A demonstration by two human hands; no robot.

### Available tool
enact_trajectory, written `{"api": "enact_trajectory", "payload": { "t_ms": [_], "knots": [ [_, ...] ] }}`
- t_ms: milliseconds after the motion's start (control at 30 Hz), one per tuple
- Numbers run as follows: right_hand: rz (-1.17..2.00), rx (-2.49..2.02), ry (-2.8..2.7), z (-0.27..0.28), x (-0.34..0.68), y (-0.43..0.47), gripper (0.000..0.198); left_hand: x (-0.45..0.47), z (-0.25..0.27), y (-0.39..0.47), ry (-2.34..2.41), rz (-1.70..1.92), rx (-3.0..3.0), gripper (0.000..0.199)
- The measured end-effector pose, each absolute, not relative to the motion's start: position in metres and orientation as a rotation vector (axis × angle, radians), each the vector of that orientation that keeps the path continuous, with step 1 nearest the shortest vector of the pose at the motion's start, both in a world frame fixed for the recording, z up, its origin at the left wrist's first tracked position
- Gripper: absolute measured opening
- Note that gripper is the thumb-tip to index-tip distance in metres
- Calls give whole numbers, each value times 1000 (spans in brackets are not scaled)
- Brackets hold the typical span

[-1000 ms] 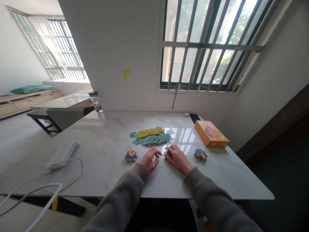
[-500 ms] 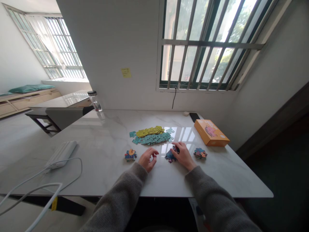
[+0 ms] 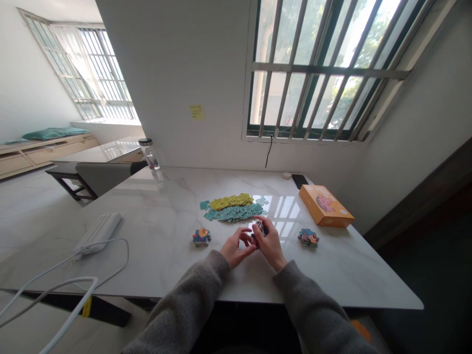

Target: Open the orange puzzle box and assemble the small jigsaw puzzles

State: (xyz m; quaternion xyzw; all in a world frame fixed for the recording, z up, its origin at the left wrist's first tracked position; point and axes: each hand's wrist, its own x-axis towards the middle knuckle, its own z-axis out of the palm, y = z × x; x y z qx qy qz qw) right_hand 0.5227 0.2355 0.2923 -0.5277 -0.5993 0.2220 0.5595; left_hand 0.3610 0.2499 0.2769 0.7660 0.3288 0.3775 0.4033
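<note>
Stack of dark multicoloured puzzle pieces [image 3: 261, 227] clamped in my right hand [image 3: 271, 245], my left hand [image 3: 235, 248] curled at its left edge, whether gripping I cannot tell, overlapping flat teal and yellow puzzle pieces [image 3: 235, 212] just beyond my grip, rectangular orange box [image 3: 326, 206] farther right

- Heaped yellow and teal cardboard puzzle pieces [image 3: 232, 209] block the way ahead of the hands [image 3: 272, 247] on the white marbled surface [image 3: 158, 260].
- Narrow gaps separate the hands from small multicoloured puzzle stacks [image 3: 201, 238] on either side.
- Wide room lies leftward, toward a white rectangular device [image 3: 99, 233]; an orange cardboard box [image 3: 326, 206] obstructs far right.
</note>
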Motion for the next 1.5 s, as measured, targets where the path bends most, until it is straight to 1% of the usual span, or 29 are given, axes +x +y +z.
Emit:
{"api": "enact_trajectory", "payload": {
  "t_ms": [133,267,367,467,567,700,900,1000,1100,1333,1500],
  "knots": [
    [563,-1148,-1462,292,508,234,35,365,274,251,826,977,1783,28],
    [442,-1204,-1532,291,523,240,32,362,273,252,874,998,1726,15],
    [258,-1304,-1665,288,545,244,32,358,272,253,947,1014,1735,13],
    [149,-1334,-1863,282,560,244,32,353,270,256,987,1023,1756,14],
    [107,-1346,-2020,276,563,243,31,350,268,259,982,1039,1714,15],
    [52,-1372,-2080,272,560,243,31,349,264,261,981,1020,1700,19],
    [-1,-1427,-2101,271,560,242,29,349,266,258,1089,979,1985,8],
    [-15,-1438,-2086,272,560,241,39,349,266,258,1160,951,2180,7],
    [-43,-1432,-2049,274,560,240,49,346,263,259,1232,935,2331,9],
    [-84,-1353,-1895,287,554,227,34,330,266,243,1153,814,2432,40],
    [-67,-1291,-1899,287,547,220,32,325,267,240,1117,821,2448,39]
  ]
}}
